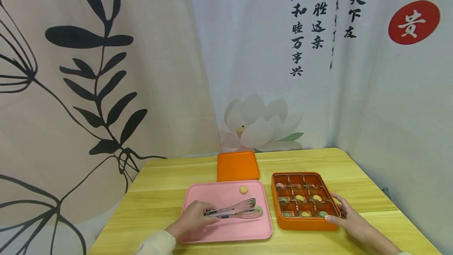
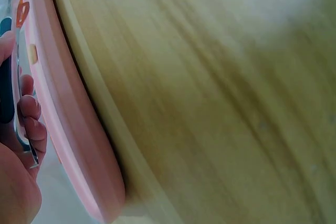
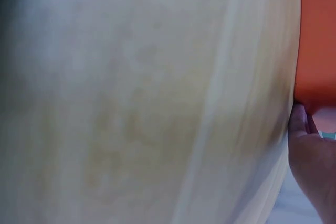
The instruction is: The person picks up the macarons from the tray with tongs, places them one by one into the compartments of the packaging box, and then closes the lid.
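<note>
Over the pink tray [image 1: 198, 231], my left hand [image 1: 196, 218] grips a pair of tongs [image 1: 235, 210] by the handle end. Their slotted heads point right and stand a little apart, with nothing between them. The left wrist view shows the thumb on the dark handle [image 2: 6, 87] and fingers curled beneath. A round yellow piece [image 1: 243, 189] lies near the tray's far edge. My right hand [image 1: 348, 216] holds the near right corner of the orange box [image 1: 307, 224], thumb at the front corner and fingers along the right side. Several small coloured pieces sit in the box's clear-lined compartments.
An orange lid [image 1: 238, 166] lies behind the tray, by its far edge. Tray and box stand side by side on the wood-grain table [image 1: 148, 196] with a narrow gap between. Printed curtains [image 1: 170, 70] hang at the back and sides.
</note>
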Tool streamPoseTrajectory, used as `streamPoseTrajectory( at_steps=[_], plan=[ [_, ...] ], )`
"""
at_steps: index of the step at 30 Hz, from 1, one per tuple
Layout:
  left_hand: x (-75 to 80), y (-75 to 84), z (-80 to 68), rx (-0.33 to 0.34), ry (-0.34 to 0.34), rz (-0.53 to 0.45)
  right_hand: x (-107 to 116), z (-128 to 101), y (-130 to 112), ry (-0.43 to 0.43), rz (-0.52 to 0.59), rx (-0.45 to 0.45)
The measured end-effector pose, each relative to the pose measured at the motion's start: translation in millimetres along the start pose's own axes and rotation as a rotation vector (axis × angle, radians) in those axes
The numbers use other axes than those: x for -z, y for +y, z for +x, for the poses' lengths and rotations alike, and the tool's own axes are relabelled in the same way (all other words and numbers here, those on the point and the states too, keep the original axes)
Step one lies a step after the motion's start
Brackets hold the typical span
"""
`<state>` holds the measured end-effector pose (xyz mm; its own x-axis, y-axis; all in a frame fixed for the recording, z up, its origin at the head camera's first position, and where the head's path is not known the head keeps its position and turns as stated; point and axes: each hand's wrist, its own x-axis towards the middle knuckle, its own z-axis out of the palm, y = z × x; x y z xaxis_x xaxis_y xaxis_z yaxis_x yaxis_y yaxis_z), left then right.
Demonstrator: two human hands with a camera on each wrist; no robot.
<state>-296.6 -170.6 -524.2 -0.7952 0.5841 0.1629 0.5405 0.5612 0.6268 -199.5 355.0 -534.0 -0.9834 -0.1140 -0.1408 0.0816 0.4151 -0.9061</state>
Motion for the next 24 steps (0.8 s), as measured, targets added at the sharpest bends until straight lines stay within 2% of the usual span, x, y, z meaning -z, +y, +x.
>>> streamPoseTrajectory(
  at_steps=[6, 24],
  plan=[
    [-4.2, 0.6, 0.8, 0.013, -0.005, 0.005, -0.3, 0.2, 0.0, -0.007, 0.011, 0.009],
    [-7.7, -0.5, 2.6, -0.004, 0.012, 0.025, -0.5, -0.3, -1.2, 0.000, 0.003, -0.012]
  ],
)
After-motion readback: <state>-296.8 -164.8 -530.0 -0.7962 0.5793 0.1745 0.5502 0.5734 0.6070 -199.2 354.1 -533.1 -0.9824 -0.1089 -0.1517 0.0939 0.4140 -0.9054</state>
